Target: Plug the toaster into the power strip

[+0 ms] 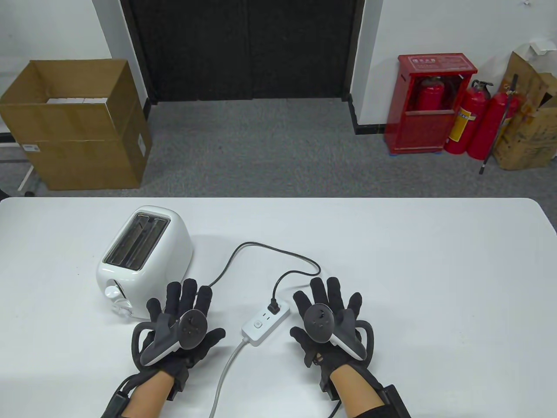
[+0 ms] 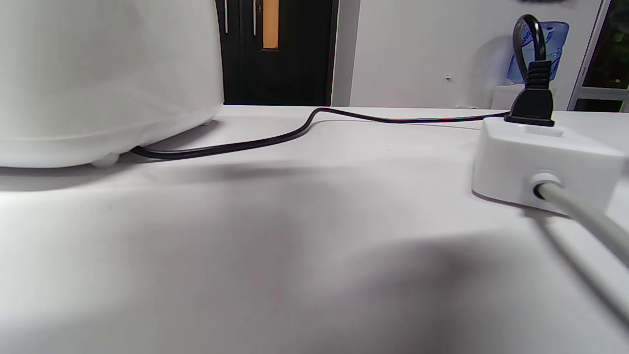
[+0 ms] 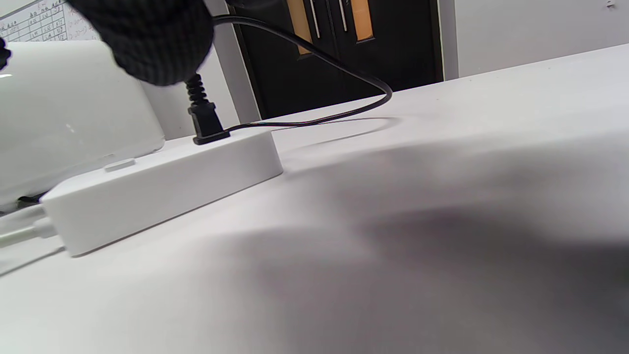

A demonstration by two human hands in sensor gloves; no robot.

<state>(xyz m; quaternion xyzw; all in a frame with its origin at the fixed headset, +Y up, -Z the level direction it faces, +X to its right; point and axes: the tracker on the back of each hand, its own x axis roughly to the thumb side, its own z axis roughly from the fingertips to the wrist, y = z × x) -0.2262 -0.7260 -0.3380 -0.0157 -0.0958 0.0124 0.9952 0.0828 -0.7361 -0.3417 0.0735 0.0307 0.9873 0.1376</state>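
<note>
Power strip [image 1: 266, 321] diagonal, plug [image 1: 273, 306] upright.

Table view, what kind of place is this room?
Probably an office or lab workroom, not a kitchen: a red fire extinguisher cabinet with extinguishers, cardboard boxes on grey carpet, and dark double doors behind the white table.

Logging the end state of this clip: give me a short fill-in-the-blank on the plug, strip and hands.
1. The black plug is seated in the white ____.
2. The toaster stands nearer the ____ hand.
3. Both hands, left hand and right hand, lie flat on the ____, holding nothing.

Missing words: power strip; left; table
</note>
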